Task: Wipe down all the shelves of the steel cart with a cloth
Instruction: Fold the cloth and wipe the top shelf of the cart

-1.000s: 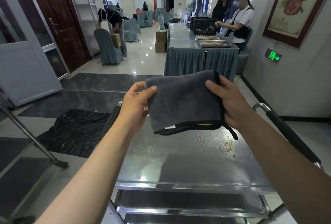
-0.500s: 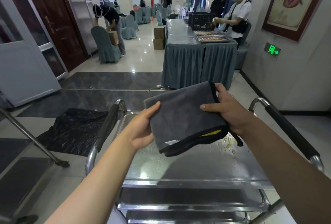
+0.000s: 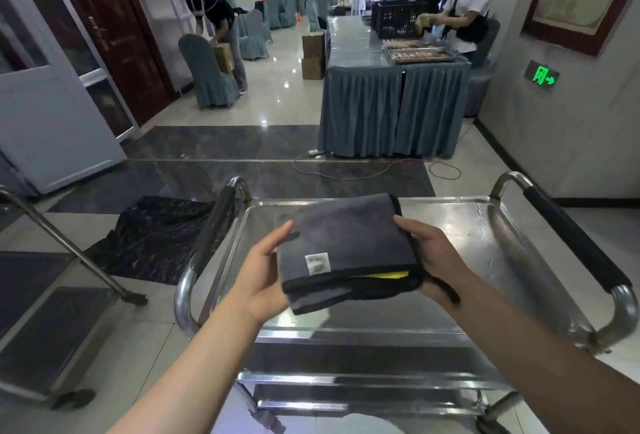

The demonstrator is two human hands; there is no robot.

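Note:
A folded grey cloth (image 3: 349, 246) with black edging, a white label and a yellow layer inside hangs just above the steel cart's top shelf (image 3: 485, 246). My left hand (image 3: 266, 274) holds the cloth's left edge, thumb on top. My right hand (image 3: 433, 260) holds its right edge, fingers under it. The top shelf shows wet smears on its right part. Lower shelves (image 3: 346, 395) of the cart show beneath the near rim. Black-padded handles (image 3: 571, 243) rise on both sides.
A black plastic sheet (image 3: 156, 239) lies on the floor left of the cart. A second metal trolley (image 3: 62, 260) stands at the far left. A skirted table (image 3: 391, 107) with trays stands ahead, with people beside it. A cable (image 3: 363, 170) runs across the floor.
Both hands have lowered the cloth from chest height to just above the top shelf and turned it flat. My view has tilted down towards the cart.

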